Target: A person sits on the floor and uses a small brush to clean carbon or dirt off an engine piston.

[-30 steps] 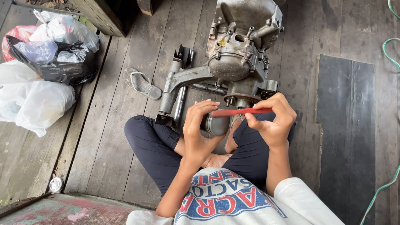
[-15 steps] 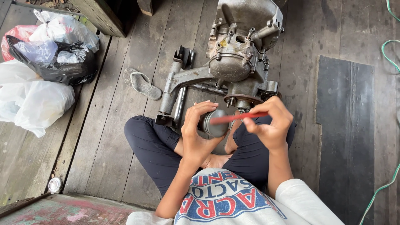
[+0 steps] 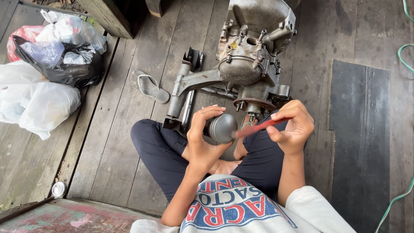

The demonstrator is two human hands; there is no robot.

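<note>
I sit cross-legged on a wooden plank floor. My left hand (image 3: 202, 138) grips a grey round metal part (image 3: 222, 127), a piston-like cylinder with a domed top. My right hand (image 3: 293, 127) holds a thin red tool (image 3: 258, 127) whose tip touches the right side of the metal part. Just beyond my hands stands a large dirty grey engine block (image 3: 250, 60) with a long metal arm (image 3: 189, 88) reaching toward my left knee.
A grey flip-flop (image 3: 148, 85) lies left of the engine. White, black and red plastic bags (image 3: 43, 73) are piled at the far left. A dark rubber mat (image 3: 360, 142) lies on the right, a green cord (image 3: 403, 56) beyond it. A small round tin (image 3: 58, 189) lies at lower left.
My left hand has turned the metal part so its domed face shows. The red tool has tilted and its tip has come down onto the part's side.
</note>
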